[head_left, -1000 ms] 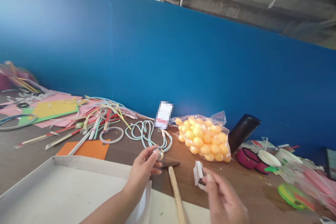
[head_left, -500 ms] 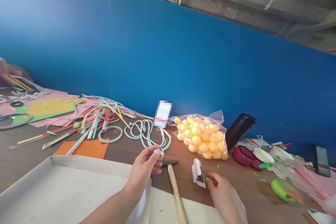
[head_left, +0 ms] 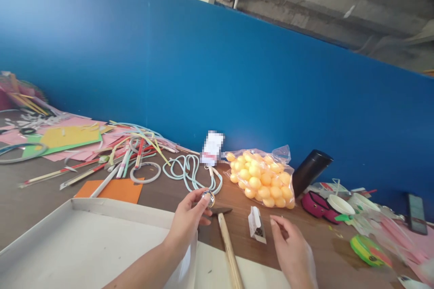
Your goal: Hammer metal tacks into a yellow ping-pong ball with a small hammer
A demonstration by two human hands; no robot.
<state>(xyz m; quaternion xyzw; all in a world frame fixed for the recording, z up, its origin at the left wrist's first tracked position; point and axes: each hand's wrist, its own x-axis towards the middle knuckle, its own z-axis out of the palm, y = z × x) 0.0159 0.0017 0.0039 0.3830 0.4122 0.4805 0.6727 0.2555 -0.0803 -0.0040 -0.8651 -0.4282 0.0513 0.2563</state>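
My left hand [head_left: 190, 216] pinches a shiny, round silver metal ball [head_left: 208, 198] between thumb and fingers, above the table. Just beyond it lies a hammer [head_left: 228, 248] with a pale wooden handle and a dark metal head. My right hand [head_left: 290, 246] is closed in a pinch at thumb and forefinger; a tiny thing may stick out at the tips, too small to name. Left of that hand stands a small open white box [head_left: 257, 226] with small dark pieces inside. Below my left arm a white shallow tray [head_left: 122, 207] lies on the table.
Behind stand a bag of orange balls [head_left: 261, 178], a black bottle [head_left: 312, 169] and a pale blue cord [head_left: 183, 169] with a badge. Coloured paper [head_left: 71, 135] and sticks lie left. A pink pouch [head_left: 317, 203], a green-yellow tape [head_left: 368, 250] and a phone [head_left: 416, 212] lie right.
My right hand has risen slightly and moved right, away from the small box, its thumb and forefinger now pinched. My left hand still holds the metal ball. The view has shifted slightly.
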